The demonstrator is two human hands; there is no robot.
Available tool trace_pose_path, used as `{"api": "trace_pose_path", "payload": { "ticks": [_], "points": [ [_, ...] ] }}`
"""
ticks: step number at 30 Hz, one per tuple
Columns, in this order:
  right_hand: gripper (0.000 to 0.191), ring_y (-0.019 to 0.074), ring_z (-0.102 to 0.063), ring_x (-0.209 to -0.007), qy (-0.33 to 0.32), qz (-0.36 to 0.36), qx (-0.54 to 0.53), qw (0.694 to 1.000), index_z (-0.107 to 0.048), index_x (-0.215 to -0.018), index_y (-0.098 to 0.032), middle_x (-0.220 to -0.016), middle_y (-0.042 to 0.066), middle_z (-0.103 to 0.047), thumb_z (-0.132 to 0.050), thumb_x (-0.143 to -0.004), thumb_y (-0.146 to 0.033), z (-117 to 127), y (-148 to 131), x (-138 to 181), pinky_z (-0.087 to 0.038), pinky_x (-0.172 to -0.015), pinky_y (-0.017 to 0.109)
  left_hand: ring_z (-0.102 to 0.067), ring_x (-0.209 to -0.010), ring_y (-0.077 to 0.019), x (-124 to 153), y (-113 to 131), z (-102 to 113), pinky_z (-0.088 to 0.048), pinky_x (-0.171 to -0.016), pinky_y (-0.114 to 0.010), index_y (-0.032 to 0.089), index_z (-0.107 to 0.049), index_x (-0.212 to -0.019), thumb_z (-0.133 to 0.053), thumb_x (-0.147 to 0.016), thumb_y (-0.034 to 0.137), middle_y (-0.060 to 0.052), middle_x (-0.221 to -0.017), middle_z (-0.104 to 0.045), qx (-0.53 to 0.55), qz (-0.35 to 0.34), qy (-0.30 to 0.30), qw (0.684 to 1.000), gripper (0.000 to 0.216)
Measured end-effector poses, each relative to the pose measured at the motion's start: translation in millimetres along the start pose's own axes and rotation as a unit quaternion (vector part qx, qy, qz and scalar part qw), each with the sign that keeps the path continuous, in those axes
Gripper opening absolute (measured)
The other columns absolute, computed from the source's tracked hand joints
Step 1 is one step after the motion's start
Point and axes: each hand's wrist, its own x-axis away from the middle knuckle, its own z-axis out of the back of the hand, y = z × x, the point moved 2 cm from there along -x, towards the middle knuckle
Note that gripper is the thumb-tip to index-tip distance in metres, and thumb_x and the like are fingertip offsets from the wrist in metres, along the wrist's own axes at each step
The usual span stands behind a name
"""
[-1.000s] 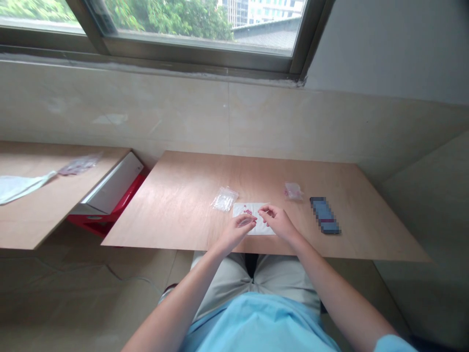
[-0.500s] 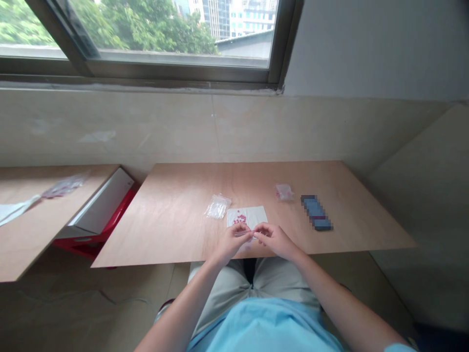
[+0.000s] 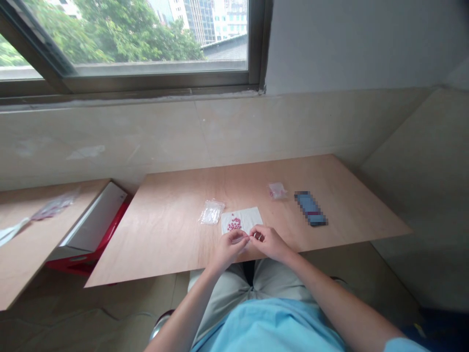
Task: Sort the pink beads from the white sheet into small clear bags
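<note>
My left hand (image 3: 230,245) and my right hand (image 3: 270,242) meet at the fingertips over the near edge of the table. The left fingers are pinched on a thin, pale, clear-looking thing, too small to name. My right thumb and forefinger are also closed, tips against the left ones; what lies in them is too small to make out. Just beyond the hands lies a white sheet (image 3: 253,215), its near part covered by my fingers. Several small red bead-like pieces (image 3: 234,224) are gathered on its left side.
On the wooden table (image 3: 176,230), a clear plastic bag (image 3: 211,212) lies left of the sheet. A small bag with pinkish contents (image 3: 277,190) is behind, with a blurred-out phone-like object (image 3: 310,208) to the right. Another table (image 3: 32,239) stands left, beside a red stool-like thing (image 3: 113,225).
The view has tilted and turned slightly to the right. My hands stay together at the fingertips; the right fingers have curled a little and the hands sit slightly nearer to me from the red pieces.
</note>
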Motion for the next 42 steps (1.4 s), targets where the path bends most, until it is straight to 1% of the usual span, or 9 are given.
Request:
{"api": "trace_pose_path", "payload": {
  "ticks": [4,10,15,19,25,29,35,39,42],
  "points": [
    [0.009,0.0124,-0.057,-0.062,0.006,0.025,0.023,0.999,-0.065,-0.082,-0.021,-0.082,0.000,-0.066,-0.059,-0.089,-0.021,-0.5,-3.3,-1.5,-0.044,-0.058,0.024,-0.061,-0.071,-0.0178,-3.3,-5.2,1.0,-0.048,-0.067,-0.029,0.018,-0.068,-0.086,-0.072,-0.082,0.048,-0.004,-0.080,-0.066,-0.014,-0.007,0.023,1.000,0.031],
    [0.008,0.0128,-0.058,-0.065,0.008,0.032,0.037,0.999,-0.065,-0.083,-0.020,-0.084,0.000,-0.067,-0.059,-0.088,-0.017,-2.7,-1.4,-3.3,-0.044,-0.060,0.023,-0.059,-0.070,-0.0172,-6.1,-11.0,1.9,-0.046,-0.066,-0.027,0.018,-0.066,-0.086,-0.067,-0.085,0.042,-0.002,-0.075,-0.064,-0.063,-0.037,0.042,0.996,0.024],
    [0.009,0.0122,-0.058,-0.066,0.009,0.037,0.037,0.999,-0.065,-0.084,-0.019,-0.084,0.001,-0.067,-0.058,-0.089,-0.017,-3.8,1.0,-2.7,-0.045,-0.061,0.023,-0.059,-0.075,-0.0164,-6.0,-10.4,1.6,-0.046,-0.071,-0.026,0.017,-0.065,-0.087,-0.063,-0.088,0.035,-0.002,-0.079,-0.065,-0.110,-0.058,0.047,0.991,0.019],
    [0.009,0.0124,-0.058,-0.067,0.011,0.039,0.036,0.999,-0.065,-0.084,-0.019,-0.084,0.001,-0.066,-0.058,-0.089,-0.016,-3.9,1.7,-2.6,-0.045,-0.060,0.022,-0.058,-0.073,-0.0155,-5.9,-11.2,1.8,-0.044,-0.069,-0.024,0.017,-0.065,-0.086,-0.061,-0.088,0.032,-0.001,-0.077,-0.064,-0.135,-0.071,0.047,0.987,0.016],
    [0.008,0.0127,-0.060,-0.070,0.012,0.040,0.030,0.999,-0.064,-0.083,-0.019,-0.084,0.000,-0.066,-0.058,-0.087,-0.015,-3.8,2.4,-3.1,-0.045,-0.060,0.022,-0.060,-0.074,-0.0159,-6.3,-17.3,2.2,-0.045,-0.067,-0.024,0.017,-0.065,-0.090,-0.060,-0.089,0.034,-0.001,-0.080,-0.065,-0.132,-0.065,0.048,0.988,0.017],
    [0.008,0.0122,-0.059,-0.069,0.011,0.038,0.030,0.999,-0.064,-0.084,-0.019,-0.083,0.000,-0.065,-0.059,-0.086,-0.014,-3.3,1.2,-3.4,-0.045,-0.062,0.022,-0.060,-0.073,-0.0163,-8.0,-18.8,2.6,-0.045,-0.067,-0.025,0.017,-0.065,-0.089,-0.060,-0.090,0.035,-0.002,-0.079,-0.065,-0.137,-0.061,0.050,0.987,0.019],
    [0.009,0.0121,-0.059,-0.069,0.017,0.040,0.029,0.999,-0.064,-0.083,-0.019,-0.081,-0.001,-0.063,-0.058,-0.087,-0.014,-1.2,-1.9,-5.3,-0.045,-0.062,0.022,-0.061,-0.076,-0.0164,-9.7,-12.5,3.4,-0.046,-0.070,-0.026,0.017,-0.066,-0.089,-0.061,-0.088,0.032,-0.002,-0.083,-0.066,-0.153,-0.073,0.061,0.984,0.015],
    [0.009,0.0122,-0.058,-0.067,0.022,0.035,0.032,0.999,-0.063,-0.081,-0.019,-0.081,0.000,-0.063,-0.058,-0.088,-0.015,0.4,-3.7,-6.2,-0.045,-0.061,0.022,-0.060,-0.075,-0.0156,-9.7,-8.2,4.5,-0.046,-0.069,-0.025,0.018,-0.064,-0.089,-0.060,-0.088,0.031,-0.002,-0.082,-0.065,-0.141,-0.078,0.065,0.985,0.014],
    [0.010,0.0122,-0.058,-0.067,0.021,0.034,0.033,0.999,-0.063,-0.081,-0.019,-0.081,0.000,-0.063,-0.057,-0.088,-0.015,-0.1,-4.4,-5.4,-0.044,-0.061,0.022,-0.061,-0.077,-0.0162,-9.2,-7.3,5.2,-0.046,-0.072,-0.026,0.018,-0.064,-0.088,-0.059,-0.088,0.029,-0.002,-0.083,-0.066,-0.143,-0.085,0.063,0.984,0.013]
  ]
}}
